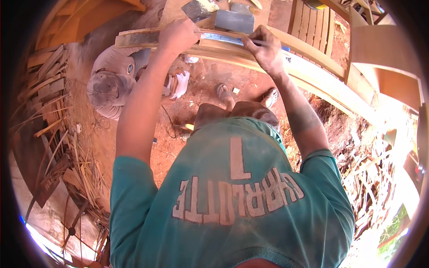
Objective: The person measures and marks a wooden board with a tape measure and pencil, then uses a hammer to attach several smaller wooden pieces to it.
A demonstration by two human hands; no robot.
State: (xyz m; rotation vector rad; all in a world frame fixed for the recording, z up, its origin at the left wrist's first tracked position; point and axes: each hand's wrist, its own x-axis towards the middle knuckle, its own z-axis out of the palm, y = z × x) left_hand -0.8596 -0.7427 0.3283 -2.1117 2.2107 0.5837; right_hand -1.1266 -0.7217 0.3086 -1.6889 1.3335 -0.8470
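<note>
At twelve o'clock, a narrow, flat, blue-and-white strip [222,38] lies along a long, pale-brown wooden beam [228,50]. At eleven, the left hand [178,36] curls its fingers near the strip's left end; what they grasp I cannot tell. At one, the right hand [267,50] bends thumb and fingers against the strip, their grip unclear.

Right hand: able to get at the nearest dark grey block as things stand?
Probably yes: the dark grey block sits just beyond the right hand, with nothing visible blocking the way, though the hand may first have to leave the blue strip.
</note>
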